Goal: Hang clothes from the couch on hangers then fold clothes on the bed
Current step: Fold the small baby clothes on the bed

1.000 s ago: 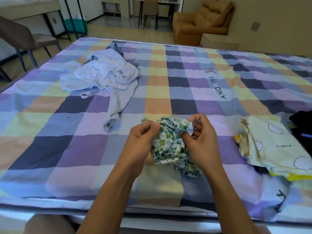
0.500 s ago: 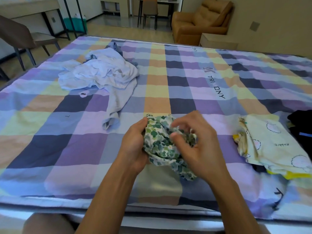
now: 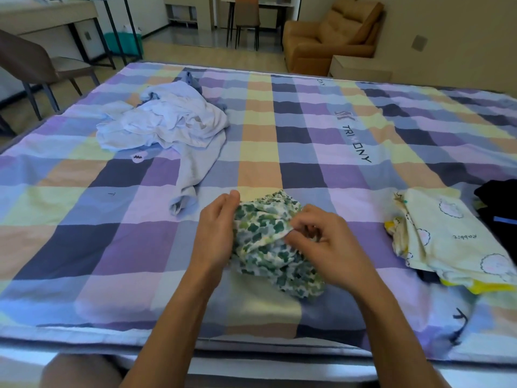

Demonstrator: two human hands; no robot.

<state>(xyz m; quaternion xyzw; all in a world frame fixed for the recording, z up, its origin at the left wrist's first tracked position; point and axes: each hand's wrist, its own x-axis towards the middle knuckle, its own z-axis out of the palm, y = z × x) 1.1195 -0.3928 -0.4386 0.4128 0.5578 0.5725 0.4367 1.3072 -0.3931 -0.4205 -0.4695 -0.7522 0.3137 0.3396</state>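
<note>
Bed (image 3: 321, 141) fills most of the view and serves as the folding surface. Everything left to do is laid out on it.

Pale blue-white pile (image 3: 167, 119) at 10 o'clock is crumpled, with one sleeve trailing toward centre. It looks like the unfolded backlog, parked out of the work zone.

Yellow cloud-print garment (image 3: 447, 239) at 3 o'clock lies flat and squared on something darker, and I read it as the finished stack. Dark garment (image 3: 500, 203) is just beyond it at the frame edge, mostly cut off.

Green-print garment (image 3: 268, 236) sits at 6 o'clock near the bed edge, bunched between both hands with its lower part resting on the sheet. Probably being sorted out to find an edge before it's spread flat.

Left hand (image 3: 215, 233) grips the garment's 9 o'clock side, fingers wrapped into the cloth. Right hand (image 3: 327, 245) has its fingers narrow, pinching a fold at the 3 o'clock side.

Judgement: mid folding phase, this item not yet laid out.

Surface: plaid sheet in purple, yellow and peach, mildly wrinkled and soft, so cloth will drag on it rather than slide.

Room: tan couch (image 3: 330, 37) at 1 o'clock, no clothes visible on it. Chair (image 3: 33, 65) at 10 o'clock beside the bed.
</note>
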